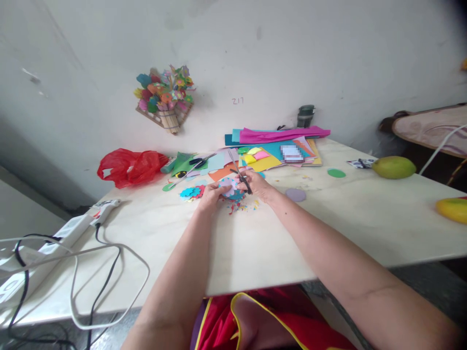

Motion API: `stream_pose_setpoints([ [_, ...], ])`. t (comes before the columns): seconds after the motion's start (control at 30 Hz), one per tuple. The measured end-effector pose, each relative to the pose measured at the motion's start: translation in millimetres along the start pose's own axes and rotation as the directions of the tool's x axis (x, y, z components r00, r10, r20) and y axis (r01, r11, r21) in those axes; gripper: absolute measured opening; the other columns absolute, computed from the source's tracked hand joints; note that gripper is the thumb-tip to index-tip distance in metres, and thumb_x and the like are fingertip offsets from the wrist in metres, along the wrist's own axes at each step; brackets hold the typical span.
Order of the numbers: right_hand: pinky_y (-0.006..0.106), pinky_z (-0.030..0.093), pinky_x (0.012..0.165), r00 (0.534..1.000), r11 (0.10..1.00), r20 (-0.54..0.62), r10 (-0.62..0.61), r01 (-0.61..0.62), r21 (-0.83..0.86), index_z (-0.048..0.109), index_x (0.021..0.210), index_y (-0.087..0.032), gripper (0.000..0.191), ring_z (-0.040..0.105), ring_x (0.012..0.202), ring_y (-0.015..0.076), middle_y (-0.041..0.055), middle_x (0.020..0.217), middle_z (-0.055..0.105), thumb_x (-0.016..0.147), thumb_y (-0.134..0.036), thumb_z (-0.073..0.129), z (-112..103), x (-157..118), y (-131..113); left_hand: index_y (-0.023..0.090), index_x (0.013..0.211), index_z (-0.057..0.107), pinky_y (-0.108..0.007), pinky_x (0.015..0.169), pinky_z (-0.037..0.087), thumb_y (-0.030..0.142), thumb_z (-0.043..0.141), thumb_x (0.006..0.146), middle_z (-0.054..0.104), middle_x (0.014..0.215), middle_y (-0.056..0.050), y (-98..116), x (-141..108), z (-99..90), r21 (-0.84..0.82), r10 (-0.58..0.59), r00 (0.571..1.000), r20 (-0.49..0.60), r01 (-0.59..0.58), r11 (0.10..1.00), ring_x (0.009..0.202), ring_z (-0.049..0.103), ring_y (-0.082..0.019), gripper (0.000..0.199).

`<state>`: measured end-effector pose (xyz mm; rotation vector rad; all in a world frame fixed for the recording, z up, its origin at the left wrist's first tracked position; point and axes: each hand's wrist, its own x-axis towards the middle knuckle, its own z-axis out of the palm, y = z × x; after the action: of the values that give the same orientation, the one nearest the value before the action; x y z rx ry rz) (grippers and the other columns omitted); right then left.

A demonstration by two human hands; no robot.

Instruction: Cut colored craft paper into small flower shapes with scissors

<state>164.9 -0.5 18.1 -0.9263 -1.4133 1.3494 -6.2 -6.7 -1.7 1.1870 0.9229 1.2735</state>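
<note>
With both forearms stretched across the desk [328, 228], work sits near its far edge: coloured paper stack [277, 150] behind, right hand [257, 183] gripping scissors [241, 177], left hand [211, 194] pinching a pale paper flower [228, 187] against the blades, scraps [241, 206] underneath.

A pale table [255, 253] stands against a white wall [292, 48] in soft, even light. A paper-flower basket [166, 97] hangs on the wall (above the table's far left corner). A patterned seat [430, 127] stands beyond the right edge.
</note>
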Motion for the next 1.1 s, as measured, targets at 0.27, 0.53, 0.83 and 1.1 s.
stream_pose_setpoints([
  [0.27,0.016,0.023,0.034,0.998,0.992,0.042,0.044,-0.039,-0.119,0.058,0.090,-0.016,0.027,0.050,0.041,0.0071,-0.0025,0.057,0.059,0.069,-0.027,0.071,-9,-2,2,0.012,0.072,0.069,-0.034,0.072,0.056,0.028,0.084,0.049,0.070,0.070,-0.004,1,3,-3.2,-0.143,0.038,0.993,-0.114,-0.054,0.988,0.066,0.065,-0.017,0.032],
  [0.53,0.017,0.026,0.032,0.971,0.981,0.235,0.034,0.013,-0.195,0.058,0.078,-0.015,0.036,0.051,0.044,0.0067,0.0005,0.060,0.061,0.076,-0.050,0.067,-13,-1,9,0.014,0.077,0.068,-0.035,0.078,0.058,0.030,0.083,0.055,0.070,0.071,-0.003,-1,6,-8.5,-0.186,0.038,0.986,-0.165,-0.068,0.980,0.072,0.068,-0.017,0.031],
  [0.83,0.017,0.029,0.034,0.953,0.975,0.300,0.041,0.027,-0.220,0.056,0.073,-0.014,0.030,0.051,0.043,0.0068,0.0009,0.059,0.061,0.080,-0.043,0.064,-8,-10,-1,0.013,0.077,0.068,-0.038,0.086,0.056,0.034,0.086,0.053,0.070,0.074,-0.004,2,4,-4.5,-0.173,0.065,0.990,-0.126,-0.086,0.981,0.078,0.069,-0.019,0.036],
  [1.1,0.017,0.028,0.033,0.952,0.977,0.300,0.055,0.011,-0.212,0.055,0.074,-0.014,0.030,0.050,0.042,0.0061,0.0009,0.059,0.062,0.082,-0.041,0.062,-9,-9,1,0.012,0.077,0.068,-0.037,0.086,0.055,0.034,0.087,0.052,0.070,0.074,-0.004,2,4,-6.5,-0.179,0.071,0.993,-0.097,-0.087,0.980,0.075,0.068,-0.017,0.038],
])
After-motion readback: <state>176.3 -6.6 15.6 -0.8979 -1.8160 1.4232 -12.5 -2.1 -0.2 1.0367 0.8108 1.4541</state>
